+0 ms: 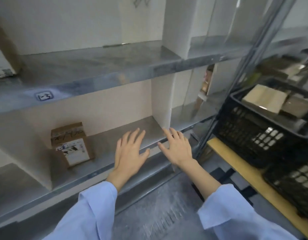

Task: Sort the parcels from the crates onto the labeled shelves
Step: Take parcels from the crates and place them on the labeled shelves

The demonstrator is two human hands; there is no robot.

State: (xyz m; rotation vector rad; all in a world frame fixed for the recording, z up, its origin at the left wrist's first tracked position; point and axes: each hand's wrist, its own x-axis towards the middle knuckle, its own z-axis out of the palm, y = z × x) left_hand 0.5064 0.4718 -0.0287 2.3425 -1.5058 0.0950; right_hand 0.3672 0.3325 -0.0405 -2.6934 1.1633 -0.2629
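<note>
Blue-framed label (44, 96), seemingly "1-3", on upper shelf (101, 66) edge

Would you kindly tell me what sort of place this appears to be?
Probably a parcel sorting or storage room: metal shelves split by white dividers, one with a small label on its edge; a taped cardboard parcel on the lower shelf; black plastic crates holding more parcels.

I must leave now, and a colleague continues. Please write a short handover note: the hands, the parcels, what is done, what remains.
Left hand: open, empty, fingers spread before the lower grey metal shelf.
Right hand: open, empty, beside it.
Done: one brown cardboard parcel with a white label stands on that shelf, at left.
Remaining: tan cardboard parcels lie in the black plastic crate at right; shelve them.
</note>
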